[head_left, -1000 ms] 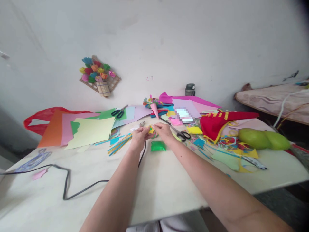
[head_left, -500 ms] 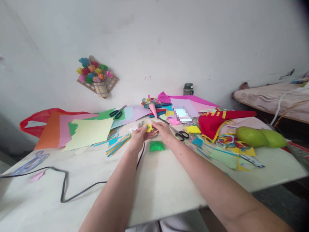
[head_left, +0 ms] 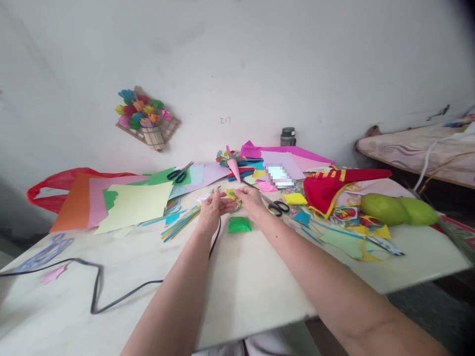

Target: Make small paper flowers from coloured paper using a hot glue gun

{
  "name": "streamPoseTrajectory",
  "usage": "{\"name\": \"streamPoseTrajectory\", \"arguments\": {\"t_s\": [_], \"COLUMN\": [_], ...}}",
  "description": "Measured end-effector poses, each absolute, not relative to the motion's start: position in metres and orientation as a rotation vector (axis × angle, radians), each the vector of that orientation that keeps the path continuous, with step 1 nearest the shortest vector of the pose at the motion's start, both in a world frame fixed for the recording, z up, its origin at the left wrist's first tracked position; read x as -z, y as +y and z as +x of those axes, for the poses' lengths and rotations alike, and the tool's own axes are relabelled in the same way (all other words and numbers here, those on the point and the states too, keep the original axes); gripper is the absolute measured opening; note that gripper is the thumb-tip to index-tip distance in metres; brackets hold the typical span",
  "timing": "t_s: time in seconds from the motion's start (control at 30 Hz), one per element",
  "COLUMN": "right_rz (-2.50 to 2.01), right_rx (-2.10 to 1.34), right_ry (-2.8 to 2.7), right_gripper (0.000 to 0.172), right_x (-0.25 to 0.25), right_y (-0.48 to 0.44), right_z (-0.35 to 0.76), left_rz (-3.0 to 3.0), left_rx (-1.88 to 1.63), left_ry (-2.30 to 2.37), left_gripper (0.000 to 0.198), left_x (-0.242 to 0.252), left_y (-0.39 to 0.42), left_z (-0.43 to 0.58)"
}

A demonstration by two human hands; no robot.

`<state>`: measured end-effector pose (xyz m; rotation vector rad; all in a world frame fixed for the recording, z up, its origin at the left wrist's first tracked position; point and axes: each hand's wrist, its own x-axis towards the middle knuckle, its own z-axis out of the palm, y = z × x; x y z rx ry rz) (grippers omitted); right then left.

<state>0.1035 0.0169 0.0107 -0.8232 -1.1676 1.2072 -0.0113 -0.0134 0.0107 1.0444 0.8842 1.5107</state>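
Both my hands meet over the middle of the white table [head_left: 241, 277]. My left hand [head_left: 212, 210] and my right hand [head_left: 251, 200] have their fingers pinched together on a small yellow folded paper piece [head_left: 232, 194]. A small green paper piece [head_left: 239, 225] lies on the table just in front of my hands. A bundle of thin coloured paper strips [head_left: 181, 221] lies to the left of my left hand. Black-handled scissors [head_left: 276, 206] lie right of my right hand.
Large coloured paper sheets [head_left: 126, 200] and a second pair of scissors [head_left: 179, 173] lie at the left back. A black cable [head_left: 96, 291] runs across the table. Red cloth [head_left: 334, 185], paper scraps and two green fruits [head_left: 399, 209] sit at the right. A paper-flower plaque [head_left: 146, 118] hangs on the wall.
My hands have stayed together on the yellow paper piece, turning it slightly. The view has drifted a little; everything else lies where it was.
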Motion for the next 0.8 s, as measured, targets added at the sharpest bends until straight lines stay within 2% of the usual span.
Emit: {"name": "streamPoseTrajectory", "arguments": {"t_s": [0.13, 0.3, 0.53, 0.8], "right_rz": [-0.848, -0.859, -0.896, -0.888], "right_rx": [-1.185, -1.182, -1.132, -1.161], "right_ry": [-1.151, -1.153, -1.177, -1.196], "right_gripper": [0.020, 0.018, 0.020, 0.023], "right_x": [-0.014, -0.015, -0.011, -0.005], "right_y": [0.015, 0.014, 0.017, 0.020], "right_z": [0.105, 0.106, 0.107, 0.104], "left_rz": [0.958, 0.928, 0.861, 0.903], "left_rx": [-1.653, -1.714, -1.819, -1.783], "left_ry": [0.875, 0.801, 0.797, 0.960], "left_gripper": [0.045, 0.032, 0.024, 0.040], "left_x": [-0.012, -0.012, -0.011, -0.016], "left_y": [-0.011, -0.010, -0.008, -0.011], "left_z": [-0.014, -0.019, -0.025, -0.021]}}
